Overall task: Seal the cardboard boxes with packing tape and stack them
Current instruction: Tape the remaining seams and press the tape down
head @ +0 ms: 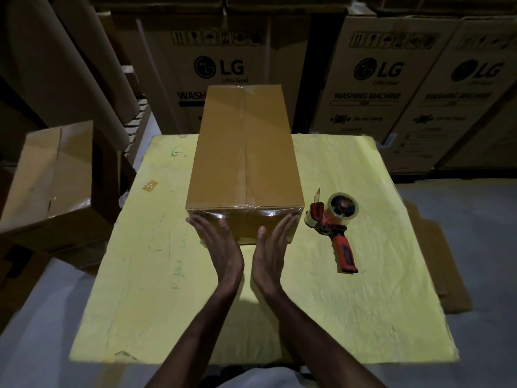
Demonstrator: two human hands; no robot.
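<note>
Dim storeroom: grey floor point(461, 208), yellow-covered table point(363, 303), washing-machine cartons point(372, 79) behind, cardboard rolls point(56, 65) left.

Matt cardboard box point(244, 152), glossy tape point(268, 213)

a yellow-covered table point(140, 289) carries a closed cardboard box point(243, 152) at its middle and a tape dispenser point(334, 225) just right of it.

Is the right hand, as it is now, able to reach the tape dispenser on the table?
Probably yes. The right hand presses flat on the box, holding nothing, and the tape dispenser lies just to its right on the yellow table; nothing stands between them.
</note>
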